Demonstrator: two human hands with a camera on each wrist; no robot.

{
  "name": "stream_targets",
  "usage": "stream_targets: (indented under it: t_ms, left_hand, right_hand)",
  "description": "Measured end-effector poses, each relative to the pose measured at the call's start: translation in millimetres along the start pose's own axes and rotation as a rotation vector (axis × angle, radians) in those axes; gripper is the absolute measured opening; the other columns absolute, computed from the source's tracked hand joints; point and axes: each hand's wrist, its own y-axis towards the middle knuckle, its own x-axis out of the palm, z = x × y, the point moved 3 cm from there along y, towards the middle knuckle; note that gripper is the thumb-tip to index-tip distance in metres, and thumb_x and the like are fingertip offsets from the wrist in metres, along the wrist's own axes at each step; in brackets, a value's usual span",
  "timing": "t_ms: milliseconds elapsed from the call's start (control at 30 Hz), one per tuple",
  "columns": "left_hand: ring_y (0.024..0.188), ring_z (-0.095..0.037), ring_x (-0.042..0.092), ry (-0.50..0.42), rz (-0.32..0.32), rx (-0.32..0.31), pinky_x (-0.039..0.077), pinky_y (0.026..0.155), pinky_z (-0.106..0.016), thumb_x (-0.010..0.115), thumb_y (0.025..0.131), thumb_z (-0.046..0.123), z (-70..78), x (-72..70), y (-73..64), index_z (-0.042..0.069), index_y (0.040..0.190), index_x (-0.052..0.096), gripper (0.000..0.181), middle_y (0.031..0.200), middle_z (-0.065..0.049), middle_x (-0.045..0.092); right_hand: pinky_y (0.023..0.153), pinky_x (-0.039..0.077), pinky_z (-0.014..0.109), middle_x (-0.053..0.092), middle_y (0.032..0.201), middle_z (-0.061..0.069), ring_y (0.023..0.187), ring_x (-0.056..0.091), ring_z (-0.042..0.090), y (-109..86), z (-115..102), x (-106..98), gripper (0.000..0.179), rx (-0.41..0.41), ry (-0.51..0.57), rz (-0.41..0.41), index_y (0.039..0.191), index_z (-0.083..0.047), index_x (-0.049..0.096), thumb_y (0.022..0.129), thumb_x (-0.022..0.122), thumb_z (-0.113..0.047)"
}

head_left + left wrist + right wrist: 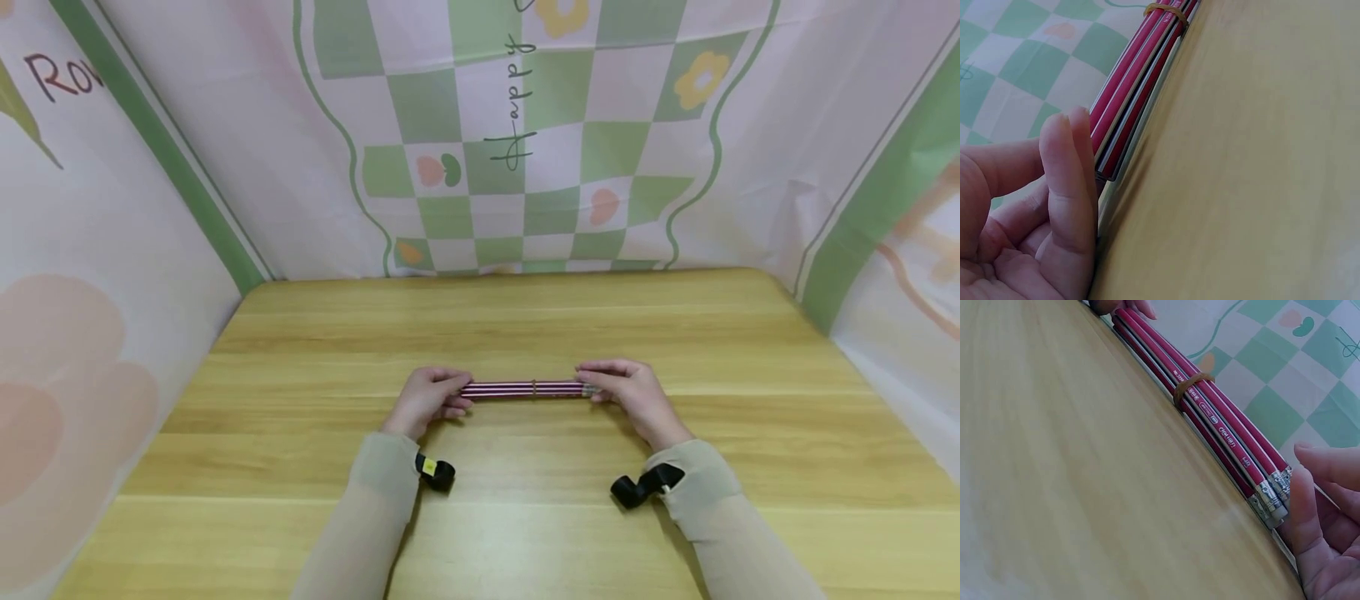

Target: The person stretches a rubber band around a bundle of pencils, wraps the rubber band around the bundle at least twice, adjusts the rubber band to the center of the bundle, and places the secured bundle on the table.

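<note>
A bundle of maroon-and-white striped pencils (502,389) lies crosswise at the middle of the wooden table, bound by a tan rubber band (1191,385) around its middle. My left hand (427,400) holds its left end between thumb and fingers; the pencils' plain ends (1107,175) show beside the fingertips in the left wrist view. On the other side, my right hand (633,396) pinches the end with metal ferrules and erasers (1270,499). Part of that end is hidden behind the right thumb. Whether the bundle touches the tabletop is hard to tell.
The wooden table (510,325) stretches around both hands. Behind it hangs a green-and-white checked cloth (495,217), with printed cloth also at the left and right sides. Each sleeve cuff carries a small black wrist camera (442,475).
</note>
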Motion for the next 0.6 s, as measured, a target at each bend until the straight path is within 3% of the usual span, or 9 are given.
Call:
stream_targets:
  t_ms: [367,600]
  left_hand:
    - [0.060,-0.009,0.066,0.010,0.027,-0.020,0.059,0.053,-0.017,0.064,0.096,0.010,-4.6,-0.9,4.1,-0.006,0.115,0.067,0.025,0.088,-0.008,0.069]
    - [0.061,-0.009,0.066,0.017,0.034,-0.022,0.058,0.053,-0.016,0.064,0.097,0.013,-5.4,-0.7,4.7,-0.005,0.115,0.067,0.025,0.088,-0.008,0.070]
  right_hand:
    - [0.079,0.063,0.023,0.074,0.100,-0.008,0.091,0.069,0.007,-1.9,-1.1,0.4,0.040,-0.011,0.039,-0.020,0.124,0.011,0.062,0.092,0.072,-0.012]
    - [0.080,0.064,0.024,0.075,0.102,-0.006,0.091,0.070,0.008,-1.5,-2.9,-1.0,0.033,-0.014,0.042,-0.023,0.118,0.005,0.067,0.091,0.072,-0.013]
